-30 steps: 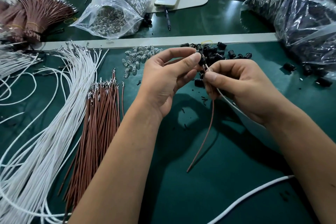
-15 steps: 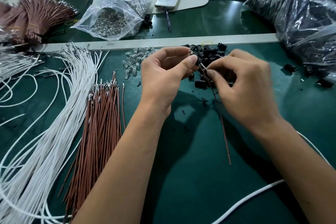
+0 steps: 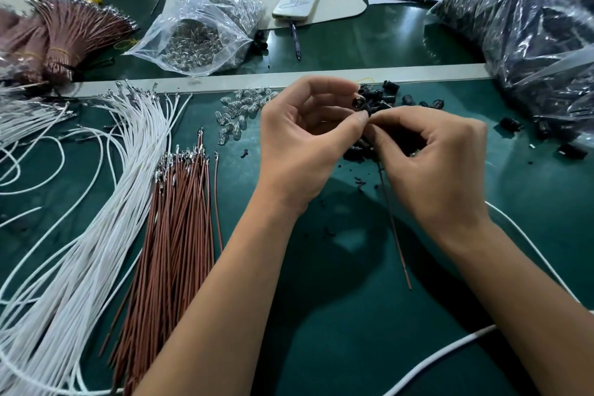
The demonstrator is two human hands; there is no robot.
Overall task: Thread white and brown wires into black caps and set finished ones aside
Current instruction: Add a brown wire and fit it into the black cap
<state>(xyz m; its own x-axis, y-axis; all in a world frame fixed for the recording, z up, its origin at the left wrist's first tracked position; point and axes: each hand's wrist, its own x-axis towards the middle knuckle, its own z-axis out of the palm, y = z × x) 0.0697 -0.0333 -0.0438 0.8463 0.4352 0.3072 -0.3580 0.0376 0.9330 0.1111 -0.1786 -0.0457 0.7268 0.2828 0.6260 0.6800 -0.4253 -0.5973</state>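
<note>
My left hand (image 3: pixel 305 145) pinches a small black cap (image 3: pixel 360 103) between thumb and forefinger, held above the green mat. My right hand (image 3: pixel 437 167) meets it from the right, its fingers curled round a brown wire (image 3: pixel 393 225) and a white wire (image 3: pixel 533 251) just below the cap. The brown wire hangs down under the right palm; the white one runs off behind the right wrist. Loose black caps (image 3: pixel 408 99) lie behind the hands. A fan of white wires (image 3: pixel 106 202) and a bundle of brown wires (image 3: pixel 180 219) lie to the left.
Small clear bulbs (image 3: pixel 244 109) are scattered left of the hands. A clear bag of bulbs (image 3: pixel 199 38), tied brown wire bundles (image 3: pixel 64 35), a phone (image 3: pixel 297 1) and a pen (image 3: pixel 295 40) sit beyond the white rail. A big plastic bag of black parts (image 3: pixel 540 32) fills the right.
My right hand turned palm-down and moved up to the cap. The hanging brown wire swung from left-slanting to right-slanting under the right hand. The left hand stayed in place.
</note>
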